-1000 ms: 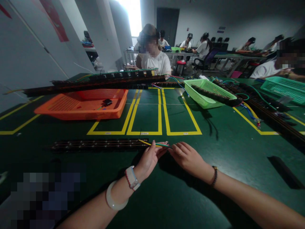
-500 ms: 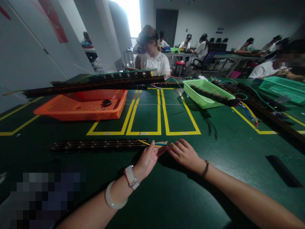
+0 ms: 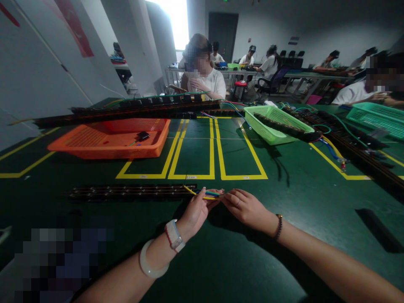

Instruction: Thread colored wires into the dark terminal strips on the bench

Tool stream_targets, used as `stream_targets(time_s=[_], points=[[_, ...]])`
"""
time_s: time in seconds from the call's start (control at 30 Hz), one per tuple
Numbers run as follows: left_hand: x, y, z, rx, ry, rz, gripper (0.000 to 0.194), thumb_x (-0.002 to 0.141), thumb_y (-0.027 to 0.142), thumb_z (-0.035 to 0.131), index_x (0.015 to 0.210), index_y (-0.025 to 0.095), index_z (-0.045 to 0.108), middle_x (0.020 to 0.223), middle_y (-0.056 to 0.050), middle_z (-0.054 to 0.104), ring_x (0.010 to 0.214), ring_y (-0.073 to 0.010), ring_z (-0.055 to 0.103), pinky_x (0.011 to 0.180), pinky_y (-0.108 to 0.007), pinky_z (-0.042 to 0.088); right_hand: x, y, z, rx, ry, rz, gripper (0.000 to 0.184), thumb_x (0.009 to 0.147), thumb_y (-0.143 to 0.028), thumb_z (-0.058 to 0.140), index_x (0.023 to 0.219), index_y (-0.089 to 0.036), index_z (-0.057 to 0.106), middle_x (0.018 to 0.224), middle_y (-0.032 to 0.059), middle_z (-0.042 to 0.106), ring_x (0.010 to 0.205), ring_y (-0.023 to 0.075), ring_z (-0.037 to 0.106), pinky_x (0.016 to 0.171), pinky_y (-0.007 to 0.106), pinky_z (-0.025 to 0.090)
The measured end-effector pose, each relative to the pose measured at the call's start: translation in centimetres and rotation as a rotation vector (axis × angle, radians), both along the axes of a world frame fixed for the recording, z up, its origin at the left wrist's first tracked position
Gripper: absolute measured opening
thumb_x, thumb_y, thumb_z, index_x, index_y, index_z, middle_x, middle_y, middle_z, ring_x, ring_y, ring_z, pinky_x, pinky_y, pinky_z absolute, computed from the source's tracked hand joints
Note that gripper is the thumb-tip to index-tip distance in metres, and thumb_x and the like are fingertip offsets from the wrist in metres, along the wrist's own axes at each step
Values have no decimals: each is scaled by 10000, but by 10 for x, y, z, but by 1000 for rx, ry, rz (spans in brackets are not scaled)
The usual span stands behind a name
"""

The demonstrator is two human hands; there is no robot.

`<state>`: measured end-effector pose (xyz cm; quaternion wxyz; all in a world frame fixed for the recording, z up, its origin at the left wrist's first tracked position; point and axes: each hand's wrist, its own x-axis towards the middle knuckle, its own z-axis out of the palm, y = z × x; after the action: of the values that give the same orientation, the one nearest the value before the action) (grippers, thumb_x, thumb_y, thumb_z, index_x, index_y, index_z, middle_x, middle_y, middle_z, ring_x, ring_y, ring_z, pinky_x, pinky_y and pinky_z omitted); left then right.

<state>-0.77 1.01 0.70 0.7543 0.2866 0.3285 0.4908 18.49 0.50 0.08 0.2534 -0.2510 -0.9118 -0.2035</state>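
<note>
Near the middle of the green table (image 3: 227, 263), the two hands meet over a small bundle of wires (image 3: 212, 194) in yellow, green and blue. The left hand (image 3: 195, 212) holds the bundle, thumb laid over the top and fingers stretched underneath. The right hand (image 3: 248, 208) comes in from three o'clock, its fingertips drawn narrow on the wires' free ends – which wires they pinch is too small to tell.

At nine o'clock from the hands a dark strip (image 3: 132, 192) with shiny spots lies flat, and the yellow wire runs from its near end into the left hand. A watch (image 3: 174, 235) and a pale bangle (image 3: 144, 261) circle the left arm; a dark bracelet (image 3: 279, 227) circles the right wrist.

Around the hands, an orange basket (image 3: 109, 153) sits at ten o'clock with a small black part (image 3: 143, 135) inside. Yellow tape outlines (image 3: 192, 176) lie at twelve, and a co-worker (image 3: 211, 82) sits farther off that way. A light green basket (image 3: 273, 136) stands at one o'clock – a dark segmented strip (image 3: 284, 125) slants across it. A flat black piece (image 3: 378, 230) rests toward three o'clock.
</note>
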Motion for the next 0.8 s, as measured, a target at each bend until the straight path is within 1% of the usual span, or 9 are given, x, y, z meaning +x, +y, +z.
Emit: stream_targets(time_s=[0.1,0.2,0.33,0.47,0.57,0.63,0.73,0.8], points=[[0,0,-1,-26,20,15,273,867,323,555,865,80,679,992,-145,688,1030,-244,613,1002,-411,407,-5,-6,6,-80,23,-29,252,922,-127,427,1071,-94,628,1012,129,626,920,185,571,848,362,493],[1,0,-3,-43,32,48,264,869,320,554,828,88,671,917,-128,698,956,-229,637,974,-400,432,-10,-13,11,-123,10,-81,270,920,-119,407,1093,-74,611,989,136,611,862,184,558,791,340,494],[2,-1,-2,-40,26,56,259,869,314,550,813,89,667,889,-118,698,927,-215,641,974,-385,432,-18,-20,11,-66,-62,-153,269,896,-96,410,1070,-44,608,918,135,596,743,186,538,651,326,478],[2,-1,-2,-21,40,44,272,865,323,556,811,82,672,903,-126,697,961,-220,631,978,-368,421,-28,-24,6,-65,-111,-258,234,871,-88,434,1013,-59,618,842,113,582,682,182,513,534,305,415],[2,0,-4,-22,43,54,271,847,338,583,815,86,679,903,-121,699,938,-218,635,962,-367,427,-34,-24,3,-84,-117,-282,222,879,-103,438,1026,-73,601,865,117,583,720,194,516,544,309,401],[2,1,-6,-32,44,58,272,838,342,597,814,86,683,883,-114,700,899,-206,640,932,-349,439,-36,-23,5,-100,-86,-285,200,892,-125,439,1014,-88,593,874,113,583,746,197,516,573,310,402],[2,2,-6,-52,25,78,265,831,339,611,784,88,681,827,-93,696,826,-176,638,876,-315,458,-34,-20,15,-151,-53,-290,157,898,-136,459,983,-112,589,848,88,585,728,181,510,589,298,381],[2,1,-5,-79,-9,86,268,833,357,612,773,102,672,806,-76,691,799,-163,633,856,-313,466,-30,-14,24,-185,-44,-305,128,884,-126,493,965,-123,592,826,73,585,714,172,505,589,286,359]])
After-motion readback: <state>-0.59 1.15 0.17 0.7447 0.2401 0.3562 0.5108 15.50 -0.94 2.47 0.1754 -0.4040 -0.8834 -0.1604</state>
